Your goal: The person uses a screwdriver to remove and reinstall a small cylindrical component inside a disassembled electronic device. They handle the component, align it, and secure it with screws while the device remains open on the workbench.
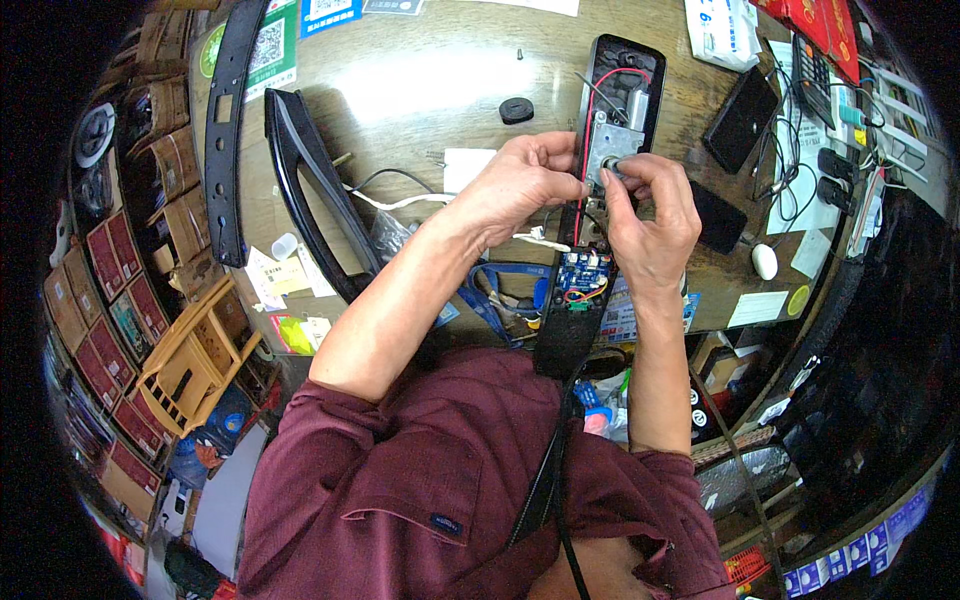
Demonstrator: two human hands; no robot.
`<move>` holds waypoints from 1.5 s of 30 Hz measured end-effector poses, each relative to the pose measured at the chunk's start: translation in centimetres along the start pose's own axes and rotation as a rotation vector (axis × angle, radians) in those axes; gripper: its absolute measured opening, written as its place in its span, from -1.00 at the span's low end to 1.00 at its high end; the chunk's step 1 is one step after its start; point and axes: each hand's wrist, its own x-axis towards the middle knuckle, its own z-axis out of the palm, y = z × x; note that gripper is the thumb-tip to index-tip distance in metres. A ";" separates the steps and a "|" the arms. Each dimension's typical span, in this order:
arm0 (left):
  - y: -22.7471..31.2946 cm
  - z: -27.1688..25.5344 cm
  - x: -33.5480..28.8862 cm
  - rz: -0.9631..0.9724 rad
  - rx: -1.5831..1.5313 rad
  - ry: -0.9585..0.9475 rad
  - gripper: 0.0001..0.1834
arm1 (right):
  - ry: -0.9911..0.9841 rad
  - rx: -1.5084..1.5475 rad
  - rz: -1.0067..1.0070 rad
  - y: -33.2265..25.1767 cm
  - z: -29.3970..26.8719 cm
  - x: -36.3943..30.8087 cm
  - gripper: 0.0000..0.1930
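Upper centre of frame: open door-lock body (612,150) lies long axis top-to-bottom on wooden bench (420,90). Left hand (520,185) and right hand (650,215) both pinch small metal gearbox (610,150) inside it, fingertips meeting from either side.

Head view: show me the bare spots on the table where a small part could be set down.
Bare wood on the table lies between the black handle and the open lock body, around the round black cap. The right side by the phone and cables is crowded, as is the area under both hands.
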 end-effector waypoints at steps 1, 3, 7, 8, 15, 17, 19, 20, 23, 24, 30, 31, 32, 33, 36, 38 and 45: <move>0.0 0.0 0.0 0.002 0.000 -0.004 -0.48 | 0.009 -0.005 -0.027 0.2 0.1 -0.1 -0.78; -0.1 -0.1 0.0 -0.003 0.010 0.005 -0.47 | 0.023 -0.007 -0.066 0.6 0.3 -0.2 -0.80; 0.1 -0.1 0.0 -0.030 0.014 -0.010 -0.43 | 0.051 -0.029 -0.156 1.1 0.5 -0.6 -0.84; 0.2 0.0 0.0 -0.032 0.012 -0.009 -0.42 | 0.056 -0.034 -0.163 1.2 0.6 -0.7 -0.83; 0.5 0.6 -0.3 -0.036 -0.020 0.064 -0.49 | 0.040 -0.136 -0.188 0.9 0.2 -0.9 -0.82; 0.5 0.6 -0.4 -0.032 -0.043 0.064 -0.49 | 0.035 -0.166 -0.184 0.7 0.1 -1.0 -0.82; 0.4 0.6 -0.3 -0.032 -0.048 0.065 -0.49 | 0.023 -0.174 -0.159 0.5 0.0 -1.1 -0.81; 0.4 0.6 -0.2 -0.032 -0.044 0.059 -0.50 | 0.026 -0.178 -0.169 0.5 0.0 -1.1 -0.81; 0.4 0.6 -0.1 -0.044 -0.039 0.073 -0.52 | 0.033 -0.122 -0.151 0.6 -0.3 -1.1 -0.81; 0.4 0.7 -0.1 -0.051 -0.039 0.082 -0.53 | 0.046 -0.065 -0.124 0.6 -0.3 -1.1 -0.81; 0.4 1.4 0.1 -0.035 0.047 0.149 -0.63 | 0.133 0.320 0.336 0.9 -0.8 -1.7 -0.69; 0.4 1.6 0.1 -0.029 0.054 0.171 -0.65 | 0.125 0.427 0.450 1.0 -0.8 -1.7 -0.65; 0.4 1.8 0.1 -0.024 0.061 0.194 -0.68 | 0.111 0.534 0.569 1.1 -0.8 -1.7 -0.61; 0.4 1.9 0.2 -0.014 0.070 0.213 -0.70 | 0.029 0.621 0.612 1.4 -1.1 -1.6 -0.49; 0.7 2.3 0.4 -0.026 0.145 0.242 -0.76 | -0.041 0.722 0.686 2.2 -1.0 -0.8 -0.44; 0.7 2.7 0.4 -0.014 0.150 0.276 -0.77 | -0.047 0.708 0.701 2.5 -0.8 -0.6 -0.41; 0.4 3.3 0.5 0.038 0.145 0.333 -0.74 | -0.056 0.830 0.706 3.0 -0.8 -0.7 -0.43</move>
